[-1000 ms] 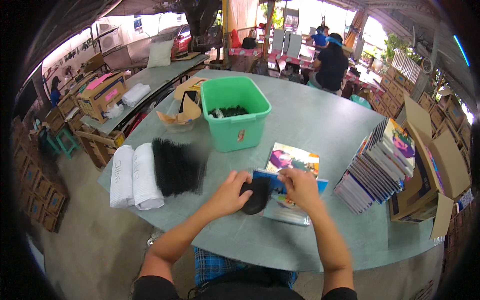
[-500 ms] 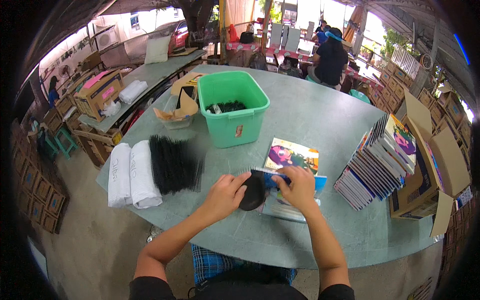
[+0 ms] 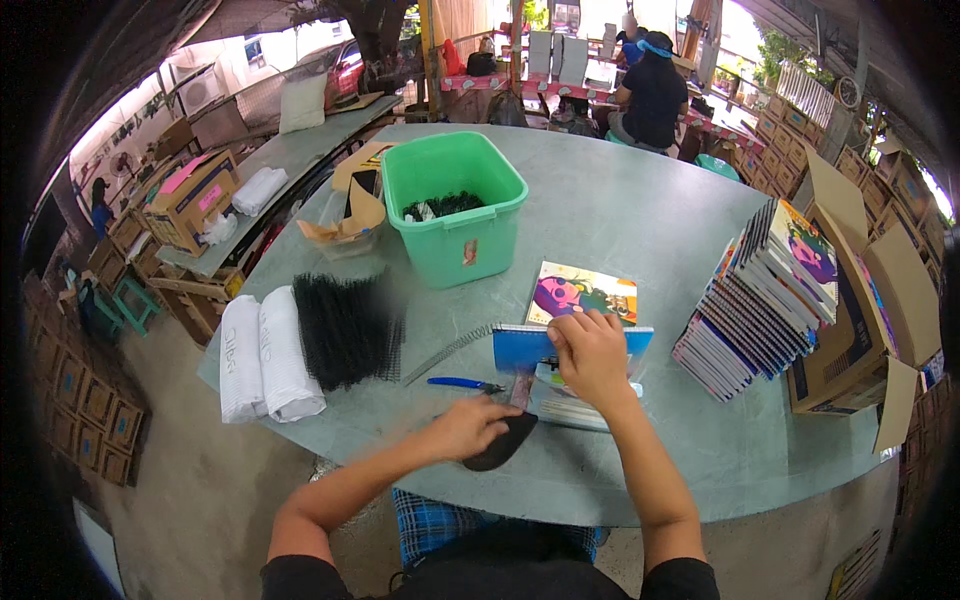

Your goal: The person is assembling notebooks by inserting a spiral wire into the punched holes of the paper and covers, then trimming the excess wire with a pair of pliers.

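Note:
A blue-covered notebook [image 3: 520, 345] is gripped along its top edge by my right hand [image 3: 592, 362], fingers closed round it. From its left end a dark spiral wire [image 3: 450, 350] sticks out over the table. My left hand [image 3: 465, 430], slightly blurred, has its fingertips closed on the upper edge of a black rounded thing [image 3: 500, 443] near the table's front edge. Just beyond that hand lie blue-handled pliers [image 3: 462, 382]. Under and beyond the held notebook are other notebooks, one with a colourful illustrated cover [image 3: 583, 290].
Left on the table [image 3: 610, 190] are a heap of black wire coils [image 3: 345, 335] and two white rolled bundles [image 3: 265, 355]. A green bin [image 3: 460, 240] with dark coils inside stands beyond. Stacked spiral notebooks [image 3: 750, 305] and an open carton [image 3: 840, 360] are at right. A person [image 3: 653, 100] sits farther off.
My left hand and the black rounded thing have moved down toward me, away from the notebook. The pliers and the protruding spiral wire now show. My right hand still holds the notebook.

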Demonstrator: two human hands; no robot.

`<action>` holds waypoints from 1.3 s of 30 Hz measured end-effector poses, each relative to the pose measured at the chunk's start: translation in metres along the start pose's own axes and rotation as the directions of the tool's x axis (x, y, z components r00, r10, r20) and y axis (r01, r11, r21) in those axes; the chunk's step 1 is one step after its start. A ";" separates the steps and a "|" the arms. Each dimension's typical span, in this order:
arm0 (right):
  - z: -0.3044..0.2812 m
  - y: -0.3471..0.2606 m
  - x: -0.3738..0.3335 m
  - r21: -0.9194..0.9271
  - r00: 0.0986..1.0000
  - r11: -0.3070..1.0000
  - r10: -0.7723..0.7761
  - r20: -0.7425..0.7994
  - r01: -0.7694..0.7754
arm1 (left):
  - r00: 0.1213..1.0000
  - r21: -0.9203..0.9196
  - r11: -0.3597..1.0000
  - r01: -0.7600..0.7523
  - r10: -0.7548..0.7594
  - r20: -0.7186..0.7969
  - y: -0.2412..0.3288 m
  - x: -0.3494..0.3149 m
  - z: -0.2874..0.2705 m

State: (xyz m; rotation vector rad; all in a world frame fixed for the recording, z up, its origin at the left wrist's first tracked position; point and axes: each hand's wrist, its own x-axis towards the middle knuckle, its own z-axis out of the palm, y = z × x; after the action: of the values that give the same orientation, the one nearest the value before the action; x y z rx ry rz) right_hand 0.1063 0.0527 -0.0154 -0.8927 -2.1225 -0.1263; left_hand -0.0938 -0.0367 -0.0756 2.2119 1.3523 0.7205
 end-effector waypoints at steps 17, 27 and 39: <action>0.008 -0.030 0.024 0.081 0.960 0.994 0.052 0.276 -0.077 | 0.985 -0.033 0.997 -0.076 0.070 -0.156 -0.002 0.047 -0.078; 0.000 -0.020 0.027 0.278 0.903 0.912 0.178 0.391 -0.301 | 0.940 0.166 0.983 -0.073 0.123 -0.318 0.012 0.051 -0.081; 0.012 -0.028 0.024 0.227 0.982 0.964 0.109 0.157 -0.143 | 0.960 0.337 0.941 -0.029 0.120 -0.253 -0.011 0.010 -0.012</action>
State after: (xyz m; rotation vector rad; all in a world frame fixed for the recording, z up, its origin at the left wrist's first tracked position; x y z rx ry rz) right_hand 0.0703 0.0492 -0.0010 -0.9124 -2.1488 0.2595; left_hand -0.1052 -0.0219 -0.0714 2.5087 1.6311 0.9074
